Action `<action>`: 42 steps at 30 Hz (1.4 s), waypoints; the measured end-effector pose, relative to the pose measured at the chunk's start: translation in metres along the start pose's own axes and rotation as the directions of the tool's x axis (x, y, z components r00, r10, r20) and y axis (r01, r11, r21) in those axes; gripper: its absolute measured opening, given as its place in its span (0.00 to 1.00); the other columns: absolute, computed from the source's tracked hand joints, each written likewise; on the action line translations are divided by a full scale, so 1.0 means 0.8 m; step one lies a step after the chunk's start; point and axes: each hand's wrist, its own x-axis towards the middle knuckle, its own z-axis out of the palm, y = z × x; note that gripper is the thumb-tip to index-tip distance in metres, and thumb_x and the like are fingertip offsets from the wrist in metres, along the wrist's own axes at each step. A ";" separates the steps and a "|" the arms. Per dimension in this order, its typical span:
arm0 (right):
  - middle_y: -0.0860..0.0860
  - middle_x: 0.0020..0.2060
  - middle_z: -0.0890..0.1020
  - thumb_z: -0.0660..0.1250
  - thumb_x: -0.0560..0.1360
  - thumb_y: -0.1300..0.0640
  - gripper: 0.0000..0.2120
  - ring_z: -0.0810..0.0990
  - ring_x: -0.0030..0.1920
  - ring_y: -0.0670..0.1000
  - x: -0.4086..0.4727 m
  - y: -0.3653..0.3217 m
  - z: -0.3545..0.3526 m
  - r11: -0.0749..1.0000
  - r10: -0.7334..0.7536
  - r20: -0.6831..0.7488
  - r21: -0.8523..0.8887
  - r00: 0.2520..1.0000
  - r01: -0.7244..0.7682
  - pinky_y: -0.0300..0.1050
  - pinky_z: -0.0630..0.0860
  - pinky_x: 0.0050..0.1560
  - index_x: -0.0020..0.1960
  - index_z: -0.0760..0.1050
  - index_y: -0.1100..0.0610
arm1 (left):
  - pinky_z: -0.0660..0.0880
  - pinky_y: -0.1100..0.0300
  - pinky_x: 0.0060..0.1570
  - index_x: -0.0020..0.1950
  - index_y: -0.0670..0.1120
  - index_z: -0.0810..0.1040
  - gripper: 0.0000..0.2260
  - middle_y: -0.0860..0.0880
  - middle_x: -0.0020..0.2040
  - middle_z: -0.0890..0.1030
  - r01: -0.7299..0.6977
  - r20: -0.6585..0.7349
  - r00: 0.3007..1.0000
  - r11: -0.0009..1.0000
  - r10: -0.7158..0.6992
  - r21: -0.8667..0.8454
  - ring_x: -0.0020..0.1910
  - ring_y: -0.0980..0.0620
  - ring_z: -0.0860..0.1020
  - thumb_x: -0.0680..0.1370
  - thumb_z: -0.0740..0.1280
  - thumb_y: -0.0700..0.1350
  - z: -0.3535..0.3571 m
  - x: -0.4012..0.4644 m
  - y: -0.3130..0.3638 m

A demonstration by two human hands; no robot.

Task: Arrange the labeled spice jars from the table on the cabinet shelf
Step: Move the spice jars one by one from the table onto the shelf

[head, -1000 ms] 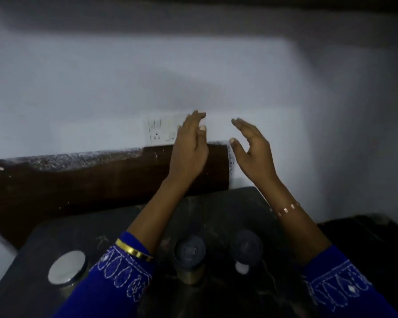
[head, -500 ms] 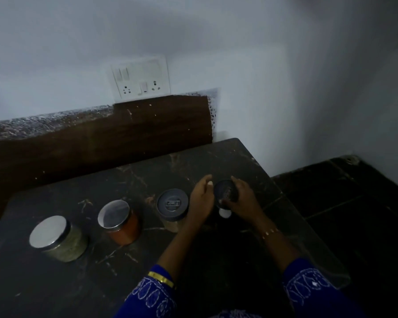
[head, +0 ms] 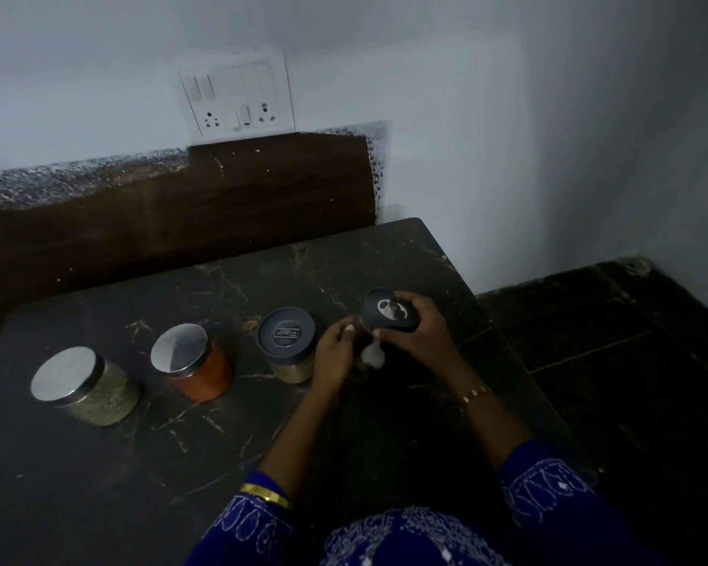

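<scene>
We count four spice jars on the dark marbled table [head: 99, 484], two steel-lidded [head: 67, 373] and two dark-lidded, and since half a second ago our right hand [head: 415, 326] has tilted the rightmost dark-lidded jar [head: 389, 312], fingers curled round it, our left hand [head: 338, 353] curled beside.

A second earlier both hands were raised in front of the wall, palms facing each other and holding nothing. By now they had come down to the dark table [head: 99, 484]. The right hand [head: 419, 332] had closed round the dark-lidded jar [head: 389, 314] at the right end of the row and tipped it, so its lid faced the camera more than half a second earlier. The left hand [head: 338, 349] had drawn slightly back from that jar, its fingers lying just beside it.
</scene>
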 end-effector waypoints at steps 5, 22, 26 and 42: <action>0.48 0.61 0.71 0.72 0.68 0.58 0.29 0.74 0.55 0.45 0.003 -0.048 -0.032 0.959 -0.082 0.169 0.281 0.982 0.032 0.37 0.76 0.46 0.66 0.67 0.44 | 0.77 0.46 0.54 0.54 0.47 0.77 0.15 0.41 0.55 0.80 0.236 0.154 0.968 0.918 -0.196 -0.318 0.52 0.43 0.79 0.80 0.55 0.54 -0.017 -0.004 0.014; 0.50 0.49 0.81 0.64 0.76 0.57 0.25 0.81 0.51 0.49 -0.003 -0.076 -0.045 0.895 -0.033 0.090 0.446 0.995 -0.011 0.52 0.79 0.53 0.71 0.62 0.53 | 0.79 0.57 0.43 0.64 0.41 0.69 0.19 0.42 0.56 0.78 -0.112 0.054 0.984 0.829 0.169 -0.548 0.49 0.48 0.80 0.74 0.66 0.42 0.018 -0.047 0.062; 0.51 0.51 0.81 0.60 0.78 0.60 0.16 0.84 0.44 0.46 -0.006 -0.078 -0.051 0.784 -0.062 0.162 0.619 0.985 -0.053 0.41 0.82 0.43 0.65 0.68 0.54 | 0.80 0.61 0.43 0.57 0.47 0.74 0.10 0.47 0.54 0.80 -0.263 -0.037 0.958 0.823 0.284 -0.504 0.50 0.50 0.81 0.77 0.62 0.42 0.023 -0.057 0.062; 0.51 0.50 0.81 0.61 0.77 0.55 0.12 0.85 0.44 0.45 -0.009 -0.088 -0.018 0.745 -0.134 0.230 0.664 0.964 -0.055 0.38 0.80 0.39 0.60 0.70 0.55 | 0.68 0.43 0.66 0.69 0.38 0.65 0.20 0.34 0.66 0.71 -0.100 0.047 0.987 0.816 0.154 -0.569 0.65 0.37 0.71 0.78 0.58 0.45 -0.003 -0.075 0.081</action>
